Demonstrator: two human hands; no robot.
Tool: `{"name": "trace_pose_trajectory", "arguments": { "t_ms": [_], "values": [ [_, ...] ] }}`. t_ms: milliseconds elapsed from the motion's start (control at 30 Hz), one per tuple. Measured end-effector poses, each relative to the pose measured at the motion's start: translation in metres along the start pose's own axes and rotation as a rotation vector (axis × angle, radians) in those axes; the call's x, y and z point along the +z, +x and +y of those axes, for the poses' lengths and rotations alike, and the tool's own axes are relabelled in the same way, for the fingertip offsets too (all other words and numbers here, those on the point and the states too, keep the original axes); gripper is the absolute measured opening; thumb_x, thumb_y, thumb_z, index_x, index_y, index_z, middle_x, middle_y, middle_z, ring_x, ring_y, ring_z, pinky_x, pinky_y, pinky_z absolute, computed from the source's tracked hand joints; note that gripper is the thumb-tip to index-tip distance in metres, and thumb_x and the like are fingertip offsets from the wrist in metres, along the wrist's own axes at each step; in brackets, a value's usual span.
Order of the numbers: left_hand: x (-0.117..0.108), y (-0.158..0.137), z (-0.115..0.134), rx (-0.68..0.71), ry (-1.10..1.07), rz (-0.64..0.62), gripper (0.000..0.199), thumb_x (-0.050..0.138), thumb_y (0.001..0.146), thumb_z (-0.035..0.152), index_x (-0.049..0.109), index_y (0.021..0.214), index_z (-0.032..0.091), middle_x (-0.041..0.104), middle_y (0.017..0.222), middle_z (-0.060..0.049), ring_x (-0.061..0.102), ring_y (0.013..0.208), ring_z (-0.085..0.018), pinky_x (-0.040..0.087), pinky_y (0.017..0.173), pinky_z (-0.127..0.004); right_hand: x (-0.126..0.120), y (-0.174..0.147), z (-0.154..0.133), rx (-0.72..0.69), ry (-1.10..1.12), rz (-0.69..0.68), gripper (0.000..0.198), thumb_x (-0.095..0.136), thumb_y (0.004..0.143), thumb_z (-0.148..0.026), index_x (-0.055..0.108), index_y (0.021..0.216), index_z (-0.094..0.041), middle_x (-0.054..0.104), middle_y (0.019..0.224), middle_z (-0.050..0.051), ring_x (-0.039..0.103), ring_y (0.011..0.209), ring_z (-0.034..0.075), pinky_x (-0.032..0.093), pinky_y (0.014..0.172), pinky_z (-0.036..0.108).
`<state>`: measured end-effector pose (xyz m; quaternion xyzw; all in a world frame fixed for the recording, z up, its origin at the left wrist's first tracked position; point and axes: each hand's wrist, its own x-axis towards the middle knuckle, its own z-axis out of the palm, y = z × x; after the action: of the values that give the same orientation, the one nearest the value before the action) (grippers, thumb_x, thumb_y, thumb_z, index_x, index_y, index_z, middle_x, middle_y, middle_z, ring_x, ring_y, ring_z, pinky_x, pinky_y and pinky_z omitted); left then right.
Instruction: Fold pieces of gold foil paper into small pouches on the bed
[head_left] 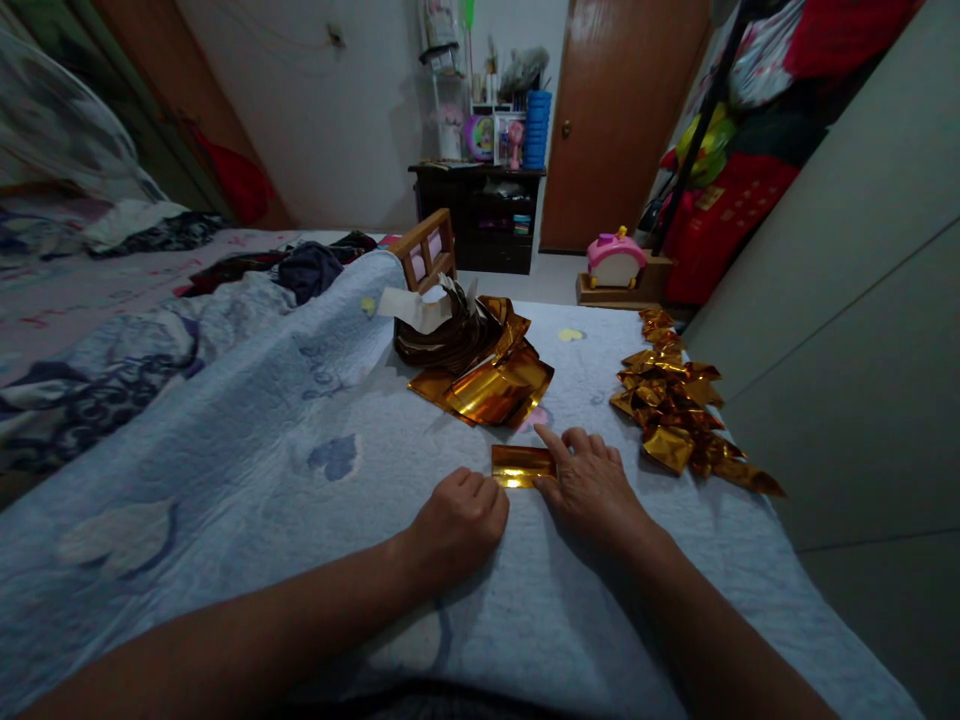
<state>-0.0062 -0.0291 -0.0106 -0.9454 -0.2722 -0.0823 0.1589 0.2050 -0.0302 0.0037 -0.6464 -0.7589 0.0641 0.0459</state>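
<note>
A folded strip of gold foil paper [517, 466] lies on the bedspread in front of me, with a crease along its length. My left hand [463, 518] is closed in a fist against the strip's lower left corner, its fingertips hidden. At the right end, my right hand [592, 480] grips the strip, thumb along the near edge and index finger stretched past the far edge. Beyond the hands lie loose gold foil sheets [502, 388] beside a dark, fanned stack of paper [439, 335]. Several folded gold foil pieces [664, 400] are heaped to the right.
A pale blue bedspread [300, 540] with heart shapes covers the surface under my arms. A wooden bed rail [430, 250] stands at the far end. Close on the right is a pale cabinet side [840, 400]. Rumpled clothes [307, 270] lie to the left.
</note>
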Motion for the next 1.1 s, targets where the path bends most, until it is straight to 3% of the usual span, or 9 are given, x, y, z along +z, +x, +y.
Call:
{"name": "trace_pose_trajectory", "arguments": {
  "t_ms": [400,633,767,900,967,1100],
  "values": [
    [0.003,0.003,-0.002,-0.004,-0.034,0.078,0.017,0.054,0.084,0.005,0.061,0.073,0.015,0.061,0.069,-0.006,0.057,0.062,-0.022,0.043,0.057,-0.035,0.002,0.004,0.018,-0.075,0.003,-0.058,0.071,0.06,0.092,-0.025,0.035,0.157,-0.034,0.058,0.125,0.012,0.053,0.104,0.029,0.036,0.083,0.038],
    [0.004,0.006,-0.005,-0.067,-0.109,0.113,0.015,0.057,0.084,0.008,0.059,0.072,0.017,0.061,0.071,-0.005,0.058,0.065,-0.022,0.044,0.061,-0.037,-0.008,0.006,0.028,-0.076,0.179,-0.104,0.077,0.052,0.085,-0.013,0.029,0.159,-0.018,0.057,0.127,0.016,0.052,0.111,0.031,0.038,0.093,0.044],
    [0.0,0.009,-0.006,-0.138,-0.184,0.06,0.01,0.057,0.086,0.012,0.062,0.079,0.017,0.065,0.079,-0.007,0.06,0.074,-0.024,0.046,0.065,-0.038,-0.01,0.009,0.029,-0.088,0.378,-0.067,0.066,0.05,0.082,-0.013,0.044,0.147,-0.012,0.058,0.122,0.015,0.052,0.11,0.028,0.038,0.097,0.043],
    [0.0,0.011,-0.009,-0.2,-0.292,0.022,0.009,0.057,0.092,0.018,0.064,0.087,0.016,0.067,0.088,-0.008,0.061,0.08,-0.024,0.048,0.071,-0.037,0.001,0.013,0.021,-0.127,0.37,0.051,0.046,0.063,0.085,-0.031,0.059,0.127,-0.014,0.059,0.115,0.013,0.051,0.106,0.03,0.039,0.092,0.044],
    [0.003,0.012,-0.012,-0.227,-0.361,0.015,0.009,0.058,0.093,0.021,0.064,0.088,0.016,0.067,0.09,-0.008,0.061,0.082,-0.023,0.048,0.073,-0.036,0.008,0.014,0.018,-0.136,0.34,0.101,0.029,0.066,0.083,-0.028,0.065,0.11,-0.017,0.059,0.108,0.011,0.051,0.102,0.029,0.039,0.089,0.042],
    [0.008,0.013,-0.02,-0.29,-0.502,0.014,0.009,0.063,0.091,0.021,0.064,0.084,0.016,0.065,0.087,-0.006,0.06,0.08,-0.021,0.047,0.073,-0.033,0.015,0.015,0.014,-0.157,0.319,0.147,0.018,0.069,0.082,-0.022,0.066,0.099,-0.019,0.06,0.104,0.009,0.051,0.098,0.028,0.039,0.083,0.039]
  ]
}}
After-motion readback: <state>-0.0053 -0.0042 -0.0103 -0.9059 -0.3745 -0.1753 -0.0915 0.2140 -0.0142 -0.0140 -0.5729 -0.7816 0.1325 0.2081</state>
